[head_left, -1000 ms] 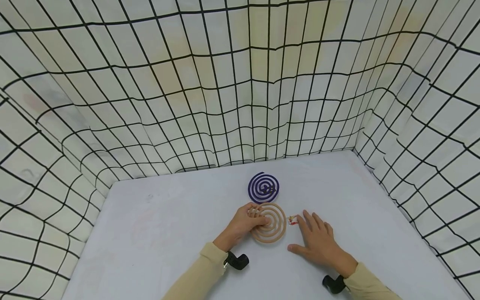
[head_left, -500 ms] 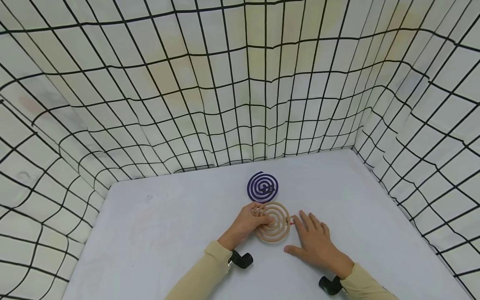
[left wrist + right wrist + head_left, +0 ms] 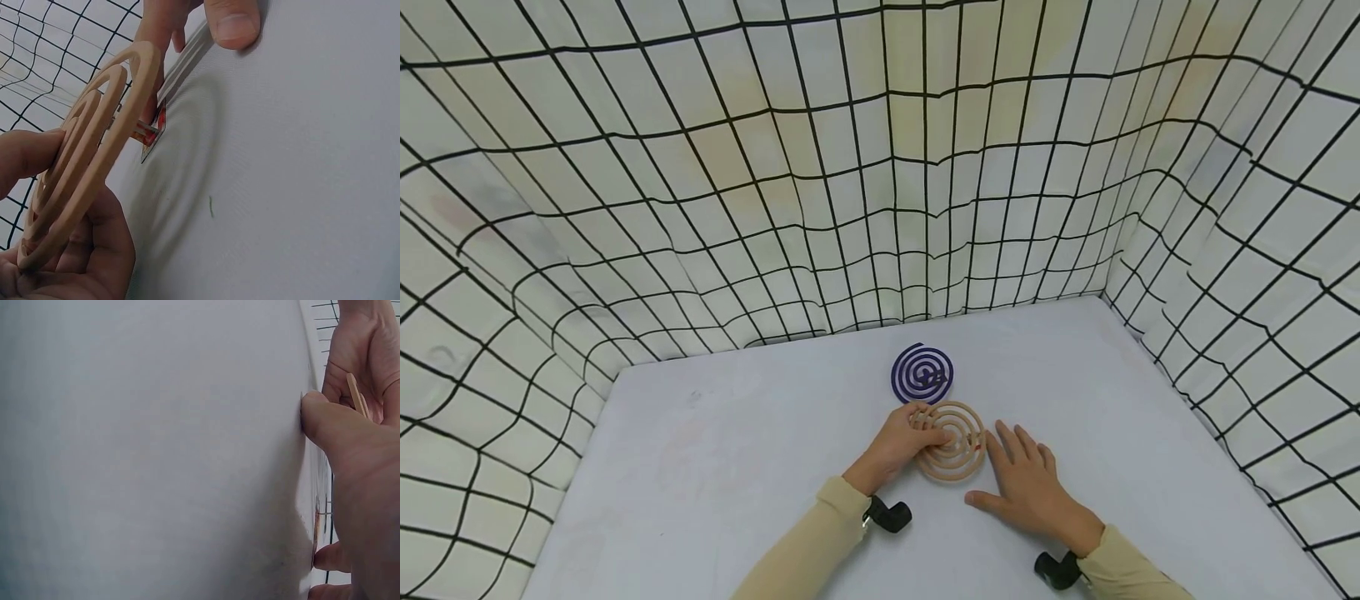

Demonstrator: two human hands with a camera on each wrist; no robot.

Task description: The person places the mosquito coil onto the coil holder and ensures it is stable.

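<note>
My left hand (image 3: pixel 895 446) pinches a tan mosquito coil (image 3: pixel 105 155) at its left side, thumb on top and fingers beneath. The coil is held above the white table, its ringed shadow falling below. Under its right side lies a small flat metal stand (image 3: pixel 161 122) with red print, and a raised tab (image 3: pixel 145 129) stands up from it towards the rings. Palm down and fingers spread, my right hand (image 3: pixel 1028 492) rests on the table, its index fingertip right at the stand's edge. The right wrist view shows the right thumb (image 3: pixel 322 415) near the table.
A dark purple mosquito coil (image 3: pixel 922 377) lies on the white table (image 3: pixel 737 450) just beyond the tan one, with a dark stand-like piece near its middle. Black netting (image 3: pixel 820 208) over pale walls closes off the back and sides.
My left hand has moved the tan coil a little to the right, so it now covers the small stand in the head view. The right hand has shifted only slightly left.
</note>
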